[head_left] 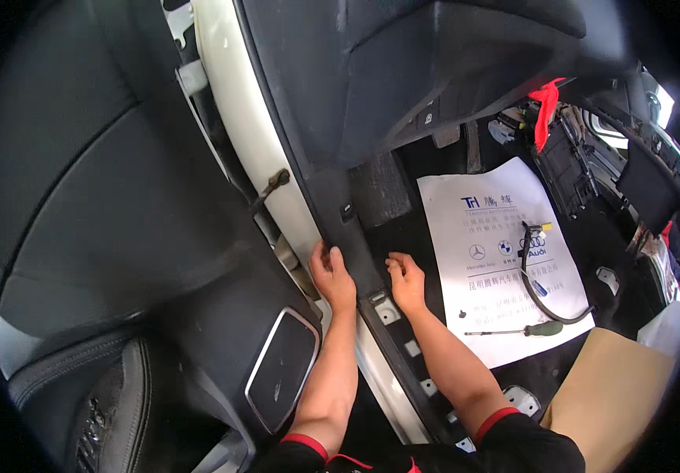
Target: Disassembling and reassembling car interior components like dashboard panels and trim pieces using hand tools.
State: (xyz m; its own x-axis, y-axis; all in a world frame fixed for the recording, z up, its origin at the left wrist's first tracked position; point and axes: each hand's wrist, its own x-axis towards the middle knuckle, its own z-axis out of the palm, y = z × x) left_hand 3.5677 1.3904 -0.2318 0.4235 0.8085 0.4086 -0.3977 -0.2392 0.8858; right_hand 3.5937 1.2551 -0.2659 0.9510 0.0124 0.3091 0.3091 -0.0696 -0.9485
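My left hand (334, 280) is closed at the outer edge of the black sill trim (338, 201), where it borders the white door frame (230, 94). My right hand (405, 280) has its fingers curled just beside the trim's inner edge; what they hold, if anything, is hidden. Below it lies a metal bracket (387, 314) on the exposed sill. A dark cable end (277, 180) rests against the white frame. To the right, a printed paper sheet (466, 292) on the floor carries a black wiring harness (533, 288) and a green-handled screwdriver (543, 328).
A black door panel (80, 197) fills the left. The dashboard underside (434, 55) hangs above the footwell, with pedals (472, 146) beneath. A red cloth (545, 110) hangs near dark interior parts (561, 158) at the upper right. Tan paper (600, 386) lies at the lower right.
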